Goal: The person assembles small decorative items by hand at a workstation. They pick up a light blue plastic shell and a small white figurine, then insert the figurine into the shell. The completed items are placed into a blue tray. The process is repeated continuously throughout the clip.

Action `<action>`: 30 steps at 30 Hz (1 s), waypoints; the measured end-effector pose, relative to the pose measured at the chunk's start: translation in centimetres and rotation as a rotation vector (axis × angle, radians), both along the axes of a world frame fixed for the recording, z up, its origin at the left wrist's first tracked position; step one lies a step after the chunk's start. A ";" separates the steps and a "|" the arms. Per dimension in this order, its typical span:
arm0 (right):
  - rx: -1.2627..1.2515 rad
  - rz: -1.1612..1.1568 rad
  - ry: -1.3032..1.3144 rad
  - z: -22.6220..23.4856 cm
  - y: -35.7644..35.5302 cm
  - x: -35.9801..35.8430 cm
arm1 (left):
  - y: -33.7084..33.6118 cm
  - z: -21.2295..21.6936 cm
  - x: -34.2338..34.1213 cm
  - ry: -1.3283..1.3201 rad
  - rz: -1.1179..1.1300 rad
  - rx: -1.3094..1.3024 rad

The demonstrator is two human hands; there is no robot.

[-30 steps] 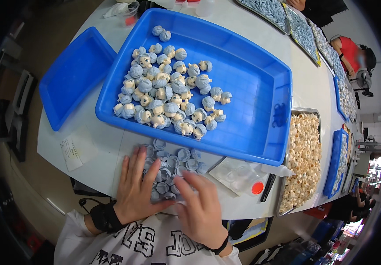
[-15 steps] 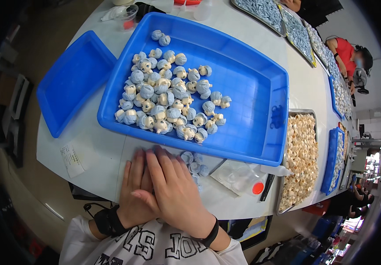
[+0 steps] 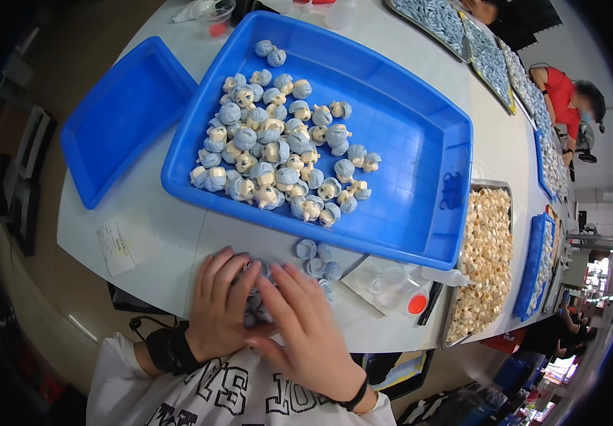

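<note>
Both my hands lie flat over a heap of small blue caps point(image 3: 315, 259) at the near edge of the white table point(image 3: 178, 234). My left hand point(image 3: 217, 302) covers the heap's left side, fingers spread, with a black band on the wrist. Beside it, my right hand point(image 3: 306, 330) slants across the heap and overlaps the left hand's fingers. A few caps show between and beyond the fingers. Just behind them stands a large blue tray point(image 3: 420, 177) holding several small figures point(image 3: 278, 153) with blue caps and cream bodies.
An empty smaller blue tray point(image 3: 125, 117) sits at the left. A metal tray of cream parts point(image 3: 487, 255) stands at the right, next to a clear bag and a bottle with a red cap point(image 3: 416, 304). More trays line the far edge, and a person in red point(image 3: 562, 92) sits there.
My hands have drawn together over the loose caps, and my right hand has slid left across the heap. The camera view has shifted slightly.
</note>
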State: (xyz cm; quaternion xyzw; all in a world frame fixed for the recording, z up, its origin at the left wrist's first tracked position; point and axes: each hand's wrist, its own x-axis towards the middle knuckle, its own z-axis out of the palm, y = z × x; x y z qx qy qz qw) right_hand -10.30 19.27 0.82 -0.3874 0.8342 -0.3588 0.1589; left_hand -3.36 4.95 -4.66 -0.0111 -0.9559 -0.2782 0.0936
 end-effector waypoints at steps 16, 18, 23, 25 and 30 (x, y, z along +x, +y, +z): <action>0.091 -0.110 0.071 -2.6 2.9 2.0 | 0.1 -0.5 0.7 0.018 0.029 0.000; 0.093 -0.113 0.086 -2.8 2.8 2.0 | 0.1 0.0 0.4 0.015 0.007 -0.003; 0.083 -0.122 0.100 -3.0 2.7 2.1 | 0.1 -0.3 0.5 0.033 0.018 -0.021; 0.050 -0.145 0.109 -3.0 2.5 2.0 | 0.2 -0.2 0.5 0.036 0.017 -0.012; 0.035 -0.150 0.124 -3.2 2.4 2.0 | 0.1 -0.9 0.6 0.074 0.002 0.047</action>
